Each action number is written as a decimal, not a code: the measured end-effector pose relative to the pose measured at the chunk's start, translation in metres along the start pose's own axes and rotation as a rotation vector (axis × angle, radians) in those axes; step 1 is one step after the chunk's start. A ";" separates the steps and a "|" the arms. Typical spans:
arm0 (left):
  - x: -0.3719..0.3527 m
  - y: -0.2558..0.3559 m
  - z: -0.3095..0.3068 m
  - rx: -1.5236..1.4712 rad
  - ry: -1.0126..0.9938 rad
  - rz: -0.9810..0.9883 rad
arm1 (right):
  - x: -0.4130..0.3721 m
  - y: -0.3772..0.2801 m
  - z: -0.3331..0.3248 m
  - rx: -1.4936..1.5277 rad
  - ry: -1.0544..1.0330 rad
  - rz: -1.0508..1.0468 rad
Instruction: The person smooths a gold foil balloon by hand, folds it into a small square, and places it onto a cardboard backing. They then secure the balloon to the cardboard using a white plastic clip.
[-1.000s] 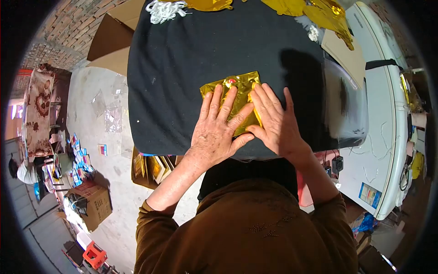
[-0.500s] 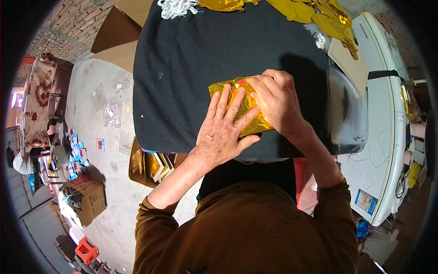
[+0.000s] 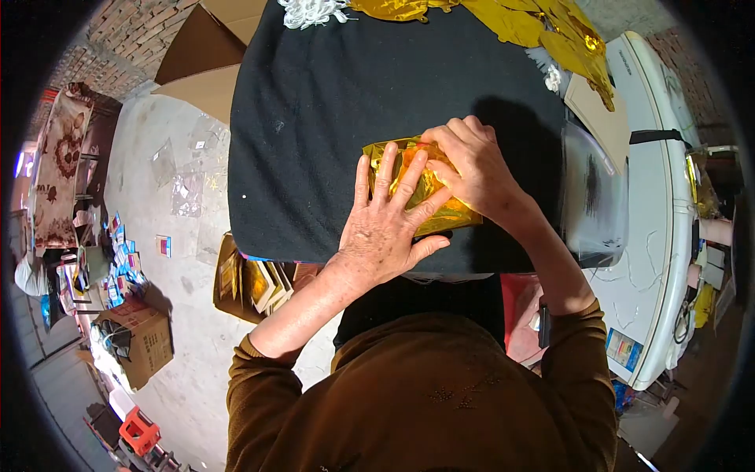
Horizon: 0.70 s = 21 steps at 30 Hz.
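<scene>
Two hands on gold foil packet (image 3: 421, 193), black surface (image 3: 314, 118): left hand (image 3: 384, 230) flat, grip wide, pressing; right hand (image 3: 474, 169) grip pinches top edge. Likely light, crinkly, slippery; hold edges.

The left hand (image 3: 384, 224) lies flat, palm down, fingers spread and pointing away from the body, while the right hand (image 3: 474, 169), just beside it with knuckles raised, curls its fingers inward, the left forearm (image 3: 303, 307) and right forearm (image 3: 554, 256) bare.
</scene>
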<state>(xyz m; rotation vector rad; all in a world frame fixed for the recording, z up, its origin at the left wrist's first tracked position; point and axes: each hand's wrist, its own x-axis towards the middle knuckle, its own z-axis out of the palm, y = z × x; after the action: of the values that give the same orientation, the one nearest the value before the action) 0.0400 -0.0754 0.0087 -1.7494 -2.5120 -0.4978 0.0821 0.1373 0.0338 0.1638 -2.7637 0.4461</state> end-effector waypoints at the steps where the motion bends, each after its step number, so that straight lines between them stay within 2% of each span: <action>1: 0.000 0.000 0.000 -0.001 0.003 0.001 | 0.000 0.000 0.000 0.004 -0.011 0.006; 12: -0.001 0.000 0.000 -0.007 0.020 0.008 | -0.001 -0.001 -0.003 0.001 -0.024 0.006; 15: 0.000 0.000 0.000 -0.011 0.014 0.007 | 0.000 0.008 0.003 0.080 -0.068 -0.045; 21: 0.000 0.000 0.001 -0.013 0.000 -0.008 | 0.010 0.008 0.005 -0.034 -0.013 -0.139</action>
<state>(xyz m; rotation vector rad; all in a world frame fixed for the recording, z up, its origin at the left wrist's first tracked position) 0.0399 -0.0754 0.0081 -1.7448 -2.5222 -0.5150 0.0695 0.1429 0.0302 0.3490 -2.7484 0.3621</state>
